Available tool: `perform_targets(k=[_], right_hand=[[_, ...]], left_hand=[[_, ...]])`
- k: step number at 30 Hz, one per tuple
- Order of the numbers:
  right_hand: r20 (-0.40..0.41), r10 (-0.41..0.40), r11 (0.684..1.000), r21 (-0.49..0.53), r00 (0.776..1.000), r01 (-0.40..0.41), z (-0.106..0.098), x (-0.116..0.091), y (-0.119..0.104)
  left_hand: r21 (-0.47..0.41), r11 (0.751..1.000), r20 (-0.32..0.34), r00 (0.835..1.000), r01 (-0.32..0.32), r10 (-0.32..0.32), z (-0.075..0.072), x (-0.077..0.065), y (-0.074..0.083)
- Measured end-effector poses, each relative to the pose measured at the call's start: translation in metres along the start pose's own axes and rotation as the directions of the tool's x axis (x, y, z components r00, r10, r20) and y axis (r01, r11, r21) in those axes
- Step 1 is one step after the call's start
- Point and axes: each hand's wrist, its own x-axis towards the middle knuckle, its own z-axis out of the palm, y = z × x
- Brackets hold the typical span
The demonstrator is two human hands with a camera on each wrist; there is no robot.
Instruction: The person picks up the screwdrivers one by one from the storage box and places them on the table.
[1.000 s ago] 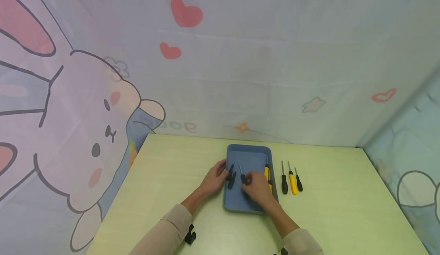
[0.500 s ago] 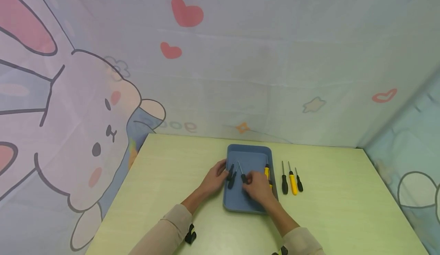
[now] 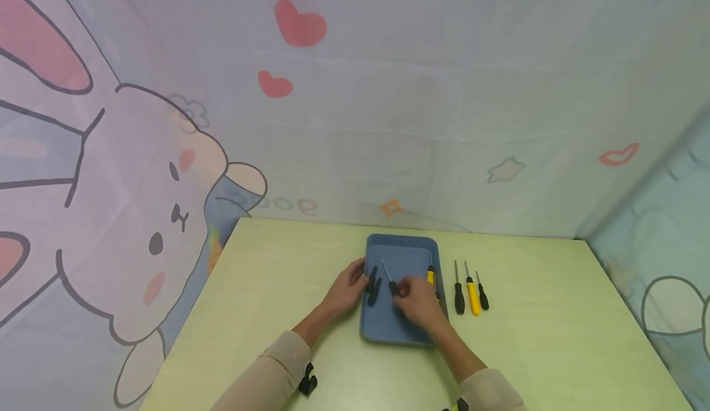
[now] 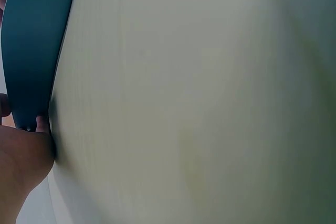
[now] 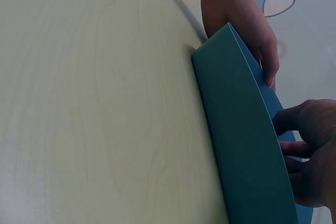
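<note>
A blue tray (image 3: pixel 396 334) stands on the table. My left hand (image 3: pixel 344 289) grips its left side, the thumb over the rim; the left wrist view shows that hand (image 4: pixel 21 161) at the tray wall (image 4: pixel 37 51). Inside the tray, my right hand (image 3: pixel 417 303) pinches the handle of a black-handled screwdriver (image 3: pixel 393 288), whose shaft points up and left. Two more black screwdrivers (image 3: pixel 375 291) lie along the tray's left side. Yellow-handled screwdrivers (image 3: pixel 430 275) lie along its right side, partly behind my right hand. In the right wrist view, the tray wall hides the fingertips of that hand (image 5: pixel 312 150).
To the right of the tray, a black screwdriver (image 3: pixel 459 299), a yellow one (image 3: pixel 473 298) and a smaller black one (image 3: pixel 482 300) lie in a row, tips away from me. A printed cloth wall (image 3: pixel 355 121) rises behind the table (image 3: pixel 554 325).
My right hand and the pinched screwdriver have shifted very slightly, the screwdriver tip moving a little left toward the other black ones. The left hand stays on the tray.
</note>
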Motion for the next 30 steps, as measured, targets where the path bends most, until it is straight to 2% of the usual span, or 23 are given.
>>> perform_targets(k=[5,10,16,21,30], right_hand=[[-0.008,0.027,0.998,0.048,1.000,-0.027,-0.003,0.000,0.002],[-0.041,-0.011,0.999,0.036,0.999,0.012,-0.010,-0.002,0.001],[-0.057,-0.018,0.999,0.029,0.998,0.020,-0.018,-0.004,0.002],[-0.064,-0.041,0.998,0.042,0.997,0.044,-0.022,-0.006,0.003],[-0.065,-0.045,0.997,0.057,0.997,0.048,-0.024,-0.006,0.007]], left_hand=[[-0.002,1.000,0.007,1.000,-0.004,0.004,0.000,-0.001,-0.001],[-0.016,1.000,0.000,1.000,-0.005,0.005,-0.001,0.000,-0.001],[-0.050,0.999,0.000,1.000,-0.006,0.006,0.000,0.000,-0.002],[-0.033,0.999,0.000,1.000,0.004,-0.004,0.000,-0.001,-0.001],[-0.040,0.999,0.010,1.000,-0.029,0.029,-0.001,0.000,-0.002]])
